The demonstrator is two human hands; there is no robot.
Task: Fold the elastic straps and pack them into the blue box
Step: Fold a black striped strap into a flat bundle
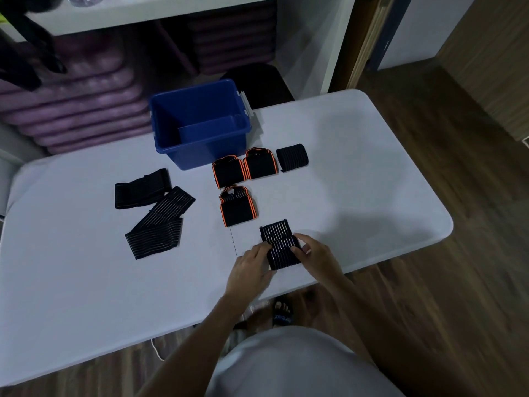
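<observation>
We had both hands, left hand [252, 267] and right hand [316, 257], pinching the ribbed strap [282, 247], well short of the blue box [200, 124]. It looked light, soft and springy, so gripping both side edges at the fold seemed best.

Both hands on black striped strap [280, 244] near table's [86, 296] front edge; left hand [251, 268] grips its left side, right hand [316, 255] pinches its right side; strap partly folded, far end flat on table; three orange-edged folded straps [237, 206] beyond it; black folded strap [292, 157] at right of them; blue box [200, 124] behind, open; two unfolded black straps [156, 213] at left, overlapping.
</observation>
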